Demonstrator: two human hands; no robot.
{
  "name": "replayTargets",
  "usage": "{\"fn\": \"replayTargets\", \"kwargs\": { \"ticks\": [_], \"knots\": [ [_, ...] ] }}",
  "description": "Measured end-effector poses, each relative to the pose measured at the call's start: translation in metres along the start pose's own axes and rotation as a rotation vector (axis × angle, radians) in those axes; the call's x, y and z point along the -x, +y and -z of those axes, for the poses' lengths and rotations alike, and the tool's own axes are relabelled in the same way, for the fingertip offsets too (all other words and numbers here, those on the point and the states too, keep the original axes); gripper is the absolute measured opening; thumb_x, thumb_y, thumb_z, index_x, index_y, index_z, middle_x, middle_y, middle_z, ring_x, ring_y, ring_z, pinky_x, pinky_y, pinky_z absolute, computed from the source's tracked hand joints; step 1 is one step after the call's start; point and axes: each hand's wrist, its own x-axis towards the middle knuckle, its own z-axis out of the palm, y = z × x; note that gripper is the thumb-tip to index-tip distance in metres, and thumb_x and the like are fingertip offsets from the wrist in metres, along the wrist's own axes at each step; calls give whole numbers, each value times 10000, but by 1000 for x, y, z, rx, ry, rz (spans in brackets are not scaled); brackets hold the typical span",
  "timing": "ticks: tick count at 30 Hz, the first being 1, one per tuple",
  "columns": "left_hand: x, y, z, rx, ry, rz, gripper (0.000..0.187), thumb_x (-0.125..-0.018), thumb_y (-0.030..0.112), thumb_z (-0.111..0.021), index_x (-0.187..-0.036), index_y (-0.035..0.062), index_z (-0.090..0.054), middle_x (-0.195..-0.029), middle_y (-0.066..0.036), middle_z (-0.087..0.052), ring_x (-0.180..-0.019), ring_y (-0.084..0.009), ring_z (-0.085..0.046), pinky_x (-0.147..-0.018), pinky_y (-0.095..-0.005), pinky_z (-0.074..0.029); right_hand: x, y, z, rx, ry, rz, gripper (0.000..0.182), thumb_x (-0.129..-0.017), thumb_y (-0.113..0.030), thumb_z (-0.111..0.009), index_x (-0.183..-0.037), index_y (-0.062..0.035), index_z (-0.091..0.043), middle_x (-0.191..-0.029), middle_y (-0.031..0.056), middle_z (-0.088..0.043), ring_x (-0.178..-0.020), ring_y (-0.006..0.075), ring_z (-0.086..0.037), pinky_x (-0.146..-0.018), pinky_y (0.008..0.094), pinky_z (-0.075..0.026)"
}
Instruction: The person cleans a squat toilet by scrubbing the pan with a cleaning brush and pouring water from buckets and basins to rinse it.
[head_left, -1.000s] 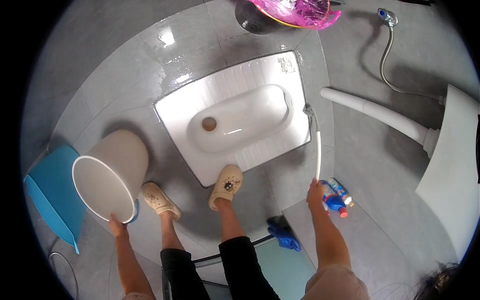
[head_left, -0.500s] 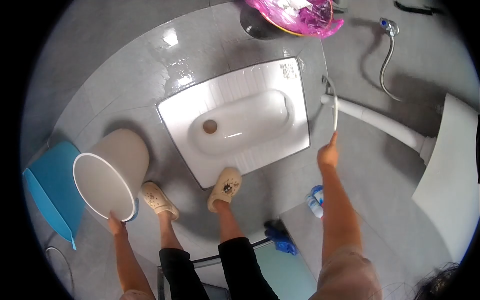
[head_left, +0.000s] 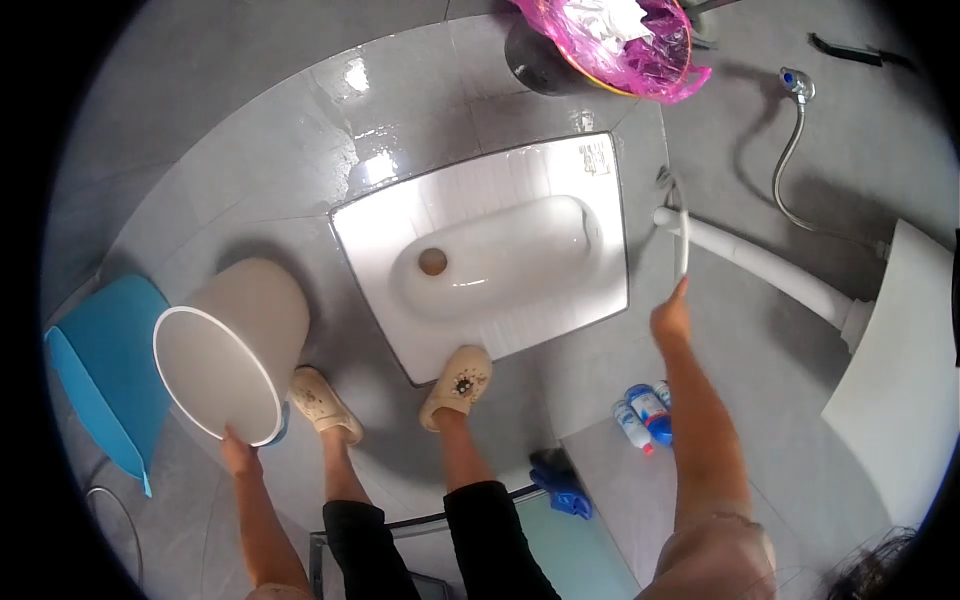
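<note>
My left hand point(head_left: 239, 456) is closed on the near rim of a beige bucket point(head_left: 255, 300). The bucket is tilted with its open mouth towards me, and nothing shows inside. Something blue sits at the rim beside that hand. At the right, my right hand point(head_left: 672, 320) grips a thin, pale, curved hose point(head_left: 683, 238). Its far end reaches a small metal fitting low by the wall. Between my hands lies a white squat toilet point(head_left: 500, 310) set in the floor, with a brown drain hole at its left end.
A blue dustpan-like piece point(head_left: 110, 370) lies at the left. A pink-lined waste bin point(head_left: 640, 60) stands at the back. A white drain pipe point(head_left: 765, 262) runs along the right, above several bottles point(head_left: 650, 412) and blue gloves point(head_left: 568, 492). The tiles point(head_left: 375, 130) look wet.
The view has shifted slightly, so most things sit lower and further right. More of the bottles shows beside my right arm. Both hands keep their holds.
</note>
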Motion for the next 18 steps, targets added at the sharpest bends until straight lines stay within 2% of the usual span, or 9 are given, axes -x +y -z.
{"fn": "replayTargets", "kwargs": {
  "ticks": [1,3,5,10,12,14,16,17,18],
  "knots": [
    [-2,-1,4,-32,-26,-27,384,-856,317,-415,-1125,46,-450,-1016,-85,-545,-879,-216,-568,-662,-332,-501,-14,-3,-2,-53,90,53,712,-788,-77,-400,-1344,-108,43,-955,212,-575,-871,307,-579,-727,381,-466],
    [2,3,2,-73,0,-7,375,-857,323,-418,-1113,51,-454,-994,-75,-545,-860,-199,-567,-633,-308,-494,-23,-66,45,-13,35,42,722,-790,-66,-408,-1342,-110,56,-998,219,-557,-919,310,-560,-772,384,-451],
    [9,8,-2,-113,30,13,367,-858,328,-421,-1101,56,-459,-973,-65,-545,-842,-181,-566,-605,-284,-486,-21,-76,38,-21,23,34,722,-791,-64,-411,-1342,-110,54,-1015,221,-549,-937,313,-550,-791,385,-442],
    [13,10,-12,16,8,-5,381,-854,321,-425,-1129,59,-435,-1022,-77,-524,-870,-188,-544,-654,-318,-474,13,-16,-2,21,-34,-46,790,-760,-19,-472,-1347,-117,47,-1045,214,-534,-948,308,-544,-814,382,-425],
    [11,11,-12,15,20,20,382,-853,320,-426,-1133,59,-430,-1022,-78,-525,-872,-188,-544,-663,-324,-472,4,-12,-3,-104,6,63,669,-810,-43,-377,-1350,-109,12,-1052,209,-531,-972,288,-530,-842,361,-412],
    [12,11,-8,-1,44,42,384,-853,319,-427,-1136,60,-424,-1021,-79,-525,-875,-189,-543,-671,-329,-471,-44,-56,25,-252,19,136,609,-817,-72,-363,-1345,-86,-59,-1009,211,-551,-880,310,-566,-747,392,-458],
    [13,8,-9,1,89,18,378,-853,318,-428,-1131,63,-422,-1018,-84,-525,-874,-194,-548,-670,-324,-472,-42,-126,74,-315,-15,55,568,-814,-97,-383,-1330,-77,-147,-892,192,-580,-690,301,-593,-543,391,-484],
    [11,8,-6,-7,97,18,378,-853,318,-428,-1131,63,-422,-1018,-84,-525,-874,-194,-548,-670,-324,-472,-41,-120,54,-314,-26,55,568,-814,-97,-383,-1330,-77,-147,-892,192,-580,-690,301,-593,-543,391,-484],
    [8,6,-5,-23,72,19,375,-854,319,-425,-1127,63,-422,-1018,-89,-523,-873,-201,-549,-666,-327,-475,-39,-105,20,-404,-21,104,562,-816,-94,-383,-1331,-88,-157,-833,181,-571,-594,276,-560,-470,366,-458]
  ]
}}
